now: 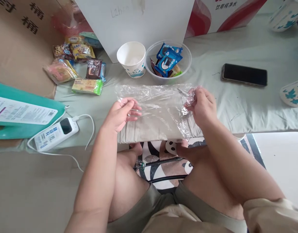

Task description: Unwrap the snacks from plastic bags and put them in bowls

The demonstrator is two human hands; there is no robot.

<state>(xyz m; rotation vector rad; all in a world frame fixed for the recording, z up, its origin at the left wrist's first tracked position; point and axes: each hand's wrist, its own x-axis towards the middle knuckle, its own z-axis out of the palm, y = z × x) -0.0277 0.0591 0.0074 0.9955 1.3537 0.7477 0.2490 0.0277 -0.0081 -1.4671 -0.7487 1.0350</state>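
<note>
A crinkled piece of clear plastic film (pixel 156 110) is stretched between my two hands, above the front edge of the cloth-covered surface. I cannot tell whether it is a bag or a single sheet. Its left side is pinched by my left hand (pixel 121 113), the thumb lying over the fingers. My right hand (pixel 204 105) is closed on the opposite side, where the film bunches up. Just beyond the film stand a white paper cup (pixel 133 61) and a clear plastic bowl (pixel 186 63) holding several blue and brown snack packets (pixel 168 61).
Several wrapped snacks (pixel 87 85) lie at back left. A green jug (pixel 27 106) and a white power bank (pixel 57 132) with a cable are on the left. To the right are a phone (pixel 244 75) and patterned paper cups (pixel 293 92). Large boxes (pixel 144 26) stand behind.
</note>
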